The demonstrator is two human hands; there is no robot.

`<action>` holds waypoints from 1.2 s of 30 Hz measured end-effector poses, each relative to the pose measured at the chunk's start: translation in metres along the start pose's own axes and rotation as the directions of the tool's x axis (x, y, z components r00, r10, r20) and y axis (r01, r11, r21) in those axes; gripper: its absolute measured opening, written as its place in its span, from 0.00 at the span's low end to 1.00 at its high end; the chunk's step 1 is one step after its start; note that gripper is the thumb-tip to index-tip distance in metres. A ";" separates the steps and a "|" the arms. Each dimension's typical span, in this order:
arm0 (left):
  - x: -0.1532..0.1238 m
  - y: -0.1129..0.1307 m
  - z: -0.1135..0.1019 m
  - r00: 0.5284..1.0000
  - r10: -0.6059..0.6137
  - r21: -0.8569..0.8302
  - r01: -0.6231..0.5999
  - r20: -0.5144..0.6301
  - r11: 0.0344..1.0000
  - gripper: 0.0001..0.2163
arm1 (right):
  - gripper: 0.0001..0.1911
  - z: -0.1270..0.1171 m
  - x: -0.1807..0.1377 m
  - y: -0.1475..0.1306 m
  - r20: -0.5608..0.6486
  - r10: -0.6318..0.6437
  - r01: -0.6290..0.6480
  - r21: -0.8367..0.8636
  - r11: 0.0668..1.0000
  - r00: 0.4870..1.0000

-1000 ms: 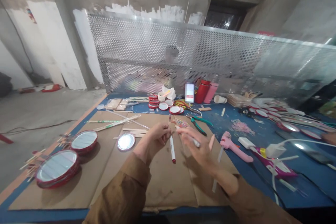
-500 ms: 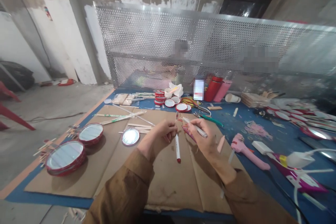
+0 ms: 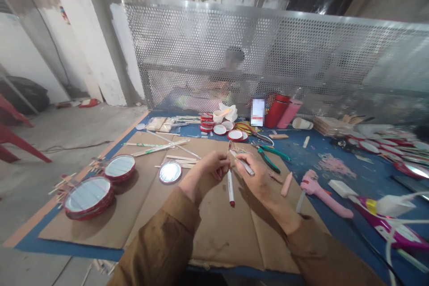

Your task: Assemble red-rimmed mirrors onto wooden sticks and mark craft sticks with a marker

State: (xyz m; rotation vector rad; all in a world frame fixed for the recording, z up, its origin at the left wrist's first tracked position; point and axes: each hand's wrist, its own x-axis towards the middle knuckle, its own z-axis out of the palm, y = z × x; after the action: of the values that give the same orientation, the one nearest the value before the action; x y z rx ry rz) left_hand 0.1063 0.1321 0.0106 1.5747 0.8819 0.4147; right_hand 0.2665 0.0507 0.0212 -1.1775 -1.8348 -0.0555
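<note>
My left hand (image 3: 209,172) is closed around a white marker with a red end (image 3: 230,182), held upright with the red end down, just above the brown cardboard sheet (image 3: 214,228). My right hand (image 3: 252,178) pinches a thin grey-white stick-like piece (image 3: 241,162) close beside the marker's upper end. Both hands meet over the middle of the cardboard. A small round mirror (image 3: 170,172) lies left of my left hand.
Two larger red-rimmed mirrors (image 3: 87,196) lie at the cardboard's left. Green-handled pliers (image 3: 269,157), a pink glue gun (image 3: 323,190), wooden sticks, small red-rimmed discs (image 3: 234,135) and red and pink bottles (image 3: 276,111) stand on the blue table. A perforated metal screen (image 3: 268,58) rises behind; a person sits beyond it.
My right hand went from fingers spread to pinching the thin stick and moved in toward the marker in my left hand. The view shifted slightly.
</note>
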 end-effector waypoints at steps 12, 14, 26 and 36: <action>-0.005 0.005 -0.001 1.000 0.013 0.022 -0.014 0.015 1.000 0.08 | 0.07 -0.002 0.001 -0.003 -0.015 -0.010 0.010 0.001 1.000 1.000; -0.004 0.004 0.000 1.000 0.021 0.009 -0.021 0.009 1.000 0.08 | 0.07 -0.002 0.001 -0.003 -0.019 -0.013 0.013 0.005 1.000 1.000; -0.001 -0.001 -0.002 0.999 0.035 0.011 -0.036 0.034 0.999 0.07 | 0.06 0.001 -0.002 0.003 -0.038 -0.038 0.039 0.024 0.999 0.999; 0.002 -0.006 -0.001 0.998 0.061 0.010 -0.061 0.006 0.998 0.08 | 0.05 0.003 -0.002 0.004 -0.036 -0.038 0.038 0.005 0.999 0.999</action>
State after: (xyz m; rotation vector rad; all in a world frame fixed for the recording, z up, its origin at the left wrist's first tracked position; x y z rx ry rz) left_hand 0.1053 0.1341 0.0045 1.6147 0.8350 0.4492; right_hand 0.2673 0.0530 0.0166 -1.1309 -1.8250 -0.0920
